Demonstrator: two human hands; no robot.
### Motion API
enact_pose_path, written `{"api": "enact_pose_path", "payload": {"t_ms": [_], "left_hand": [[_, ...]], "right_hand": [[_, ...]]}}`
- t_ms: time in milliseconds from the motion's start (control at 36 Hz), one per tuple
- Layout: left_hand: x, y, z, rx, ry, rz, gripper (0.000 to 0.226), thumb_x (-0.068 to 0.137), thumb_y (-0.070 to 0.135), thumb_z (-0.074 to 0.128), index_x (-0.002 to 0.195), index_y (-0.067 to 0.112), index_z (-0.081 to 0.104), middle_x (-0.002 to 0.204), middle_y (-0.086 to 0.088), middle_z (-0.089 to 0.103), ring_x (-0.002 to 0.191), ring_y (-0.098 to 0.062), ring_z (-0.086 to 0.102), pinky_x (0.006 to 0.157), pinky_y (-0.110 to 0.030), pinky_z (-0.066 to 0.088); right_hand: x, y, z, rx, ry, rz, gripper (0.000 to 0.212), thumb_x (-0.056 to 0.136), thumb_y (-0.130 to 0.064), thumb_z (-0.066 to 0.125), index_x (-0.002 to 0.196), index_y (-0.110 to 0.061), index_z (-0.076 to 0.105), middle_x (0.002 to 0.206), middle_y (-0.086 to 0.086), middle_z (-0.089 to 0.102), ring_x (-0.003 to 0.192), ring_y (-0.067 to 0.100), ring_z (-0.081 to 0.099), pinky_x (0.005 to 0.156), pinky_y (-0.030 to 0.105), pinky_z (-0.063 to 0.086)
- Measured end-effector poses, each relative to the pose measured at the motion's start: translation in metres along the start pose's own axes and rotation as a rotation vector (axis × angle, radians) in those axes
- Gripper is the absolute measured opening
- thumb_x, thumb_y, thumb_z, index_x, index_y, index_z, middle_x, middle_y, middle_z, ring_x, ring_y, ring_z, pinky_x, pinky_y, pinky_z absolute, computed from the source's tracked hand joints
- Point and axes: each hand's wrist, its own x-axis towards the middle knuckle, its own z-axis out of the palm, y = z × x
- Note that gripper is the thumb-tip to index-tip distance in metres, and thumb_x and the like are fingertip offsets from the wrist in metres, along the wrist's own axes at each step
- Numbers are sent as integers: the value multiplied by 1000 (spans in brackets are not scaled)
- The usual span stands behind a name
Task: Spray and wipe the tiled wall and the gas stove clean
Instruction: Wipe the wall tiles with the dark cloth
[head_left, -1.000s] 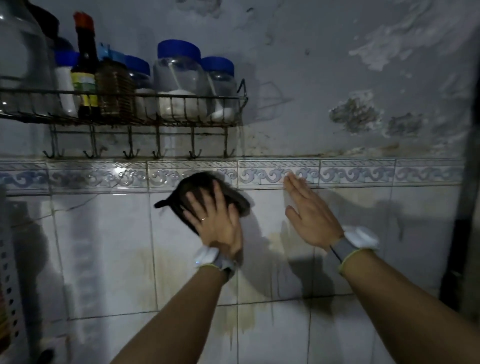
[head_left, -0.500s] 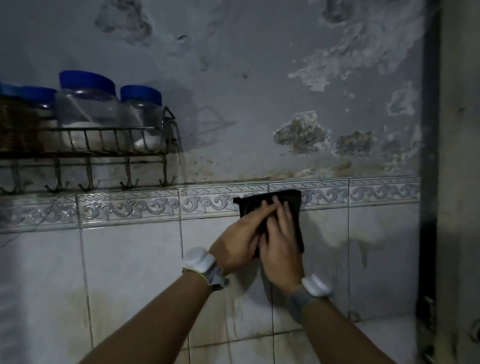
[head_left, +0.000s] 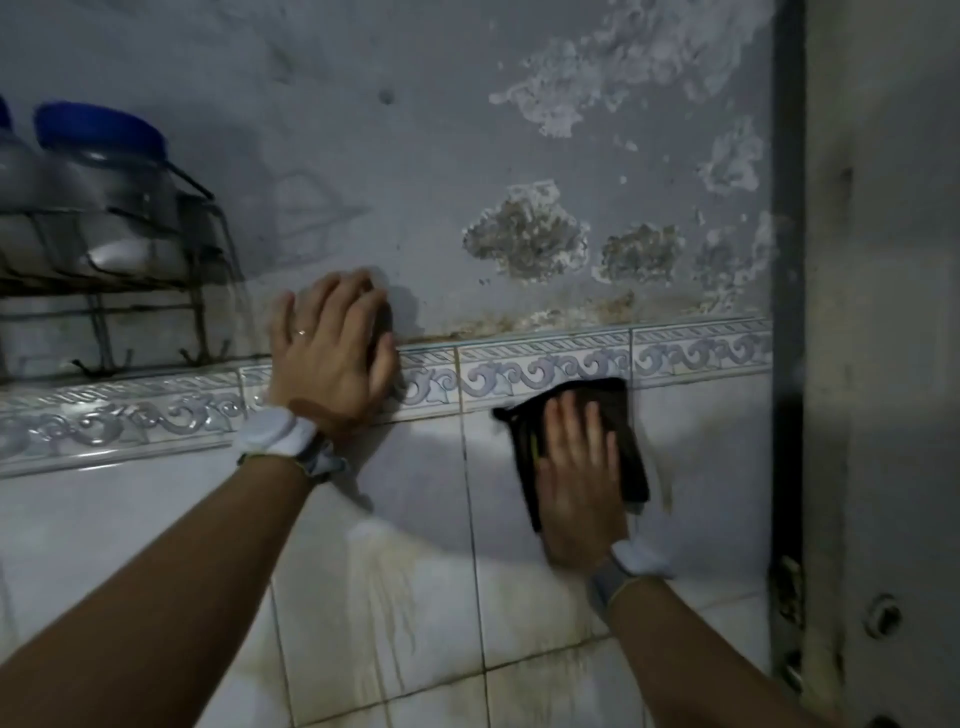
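The right hand (head_left: 579, 483) lies flat on a dark cloth (head_left: 618, 410), fingers straight and close together, pushing it against the tiled wall (head_left: 415, 519) rather than clutching it; the cloth sits just under the patterned border (head_left: 545, 364), its top edge touching that strip, and it shows above the fingertips and down both sides of the hand; it covers part of the last tile before a dark upright post (head_left: 787, 260) on the right, near the post but apart from it

The left hand (head_left: 332, 358) grasps nothing; its fingers are spread and stretched out, palm to the wall, the heel over the border and the fingertips up on the painted plaster above; a ring (head_left: 301, 331) shows on one finger; the two hands are well apart, the left one higher; a pale band (head_left: 275, 434) wraps the left wrist and a similar one shows at the right

Below the hands brownish streaks (head_left: 384, 587) run down the white tiles; above the border the grey paint has flaked away, the largest rough patch (head_left: 524, 234) lying above and between the hands; at the far left a wire rack (head_left: 104, 280) hangs on the wall, hooks along its underside, holding a clear jar (head_left: 114, 208) with a blue lid (head_left: 98, 130) and something white in its bottom; that corner is blurred
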Motion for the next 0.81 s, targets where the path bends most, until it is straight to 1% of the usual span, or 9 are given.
{"api": "enact_pose_path", "payload": {"t_ms": [111,250,361,417,500,556,611,722,806], "left_hand": [[-1,3,1,57,-4,-8,49,97,42,44,138,16,53,147,-6,50,136,-27,44,111,-55,30],[0,1,1,89,3,-29,51,98,45,43,140,18,51,148,-5,49,137,-27,44,112,-52,29],[-1,2,2,75,2,-23,51,98,45,42,140,17,50,150,-5,47,138,-28,42,112,-54,29],[-1,4,3,80,24,-30,50,98,44,44,140,17,51,149,-5,47,137,-28,43,112,-54,30],[-2,4,3,89,15,-32,51,98,45,45,141,18,50,150,-5,47,138,-28,42,113,-53,28],[-1,3,2,99,21,-27,52,97,45,46,141,18,50,150,-5,47,138,-29,42,113,-52,28],[0,3,2,92,11,-33,52,97,45,46,141,18,50,150,-5,46,138,-29,42,112,-52,29],[-2,3,2,79,10,-25,51,97,44,46,141,17,51,151,-5,46,138,-29,42,112,-52,29],[-2,4,3,64,13,-27,51,97,44,46,141,17,51,151,-5,46,139,-29,41,112,-51,29]], "right_hand": [[9,33,-5,35,76,252,57,103,-39,17,157,-22,14,165,-2,10,152,23,9,118,48,16],[27,-10,-2,106,160,376,61,99,-38,24,156,-17,17,164,0,10,151,27,10,118,56,16],[17,-58,0,85,79,86,67,97,-42,27,158,-20,11,165,-1,1,152,27,0,120,49,1],[3,-71,4,85,4,-54,71,94,-38,35,158,-23,7,165,-4,-4,152,24,-5,120,48,-1],[-17,-60,11,12,-37,-233,66,98,-33,39,158,-25,12,165,-6,6,152,23,3,119,48,12],[-23,-36,12,-45,-43,-361,63,101,-36,41,157,-29,15,165,-8,8,151,21,10,114,44,20],[-25,-5,12,-92,-57,-395,63,100,-42,41,156,-32,15,164,-11,6,150,20,17,107,41,24],[-12,61,-2,-69,-36,-126,67,98,-51,31,157,-33,5,164,-9,1,150,21,13,113,40,16],[21,99,-24,-87,47,194,67,99,-53,19,157,-21,12,164,1,10,151,26,15,116,49,21]]}}
